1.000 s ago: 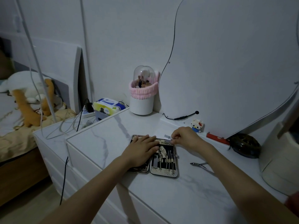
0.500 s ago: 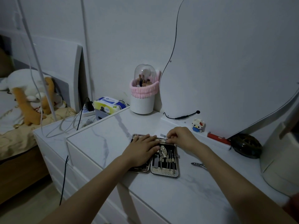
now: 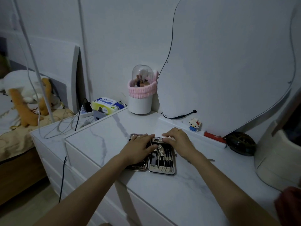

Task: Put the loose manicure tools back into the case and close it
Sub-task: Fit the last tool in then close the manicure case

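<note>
The manicure case (image 3: 162, 168) lies open on the white marble-look dresser top (image 3: 187, 193), with several metal tools strapped in its right half. My left hand (image 3: 140, 147) rests flat on the left half, fingers stretched toward the hinge. My right hand (image 3: 177, 141) hovers over the top end of the right half, its bent fingers pinching a small silvery tool (image 3: 168, 137) against the case's upper edge. A loose cuticle nipper (image 3: 211, 160) lies on the dresser right of the case, mostly hidden behind my right forearm.
A brush holder with a pink band (image 3: 140, 98) and a curvy mirror (image 3: 228, 62) stand at the back. A small cat figure (image 3: 194, 124), a red bar (image 3: 213, 137), a dark round object (image 3: 242, 144) and a white tub (image 3: 276, 152) sit to the right.
My right hand has moved left with the small tool, from beyond the case's top right corner to over the top of the right half. My left hand stays on the left half.
</note>
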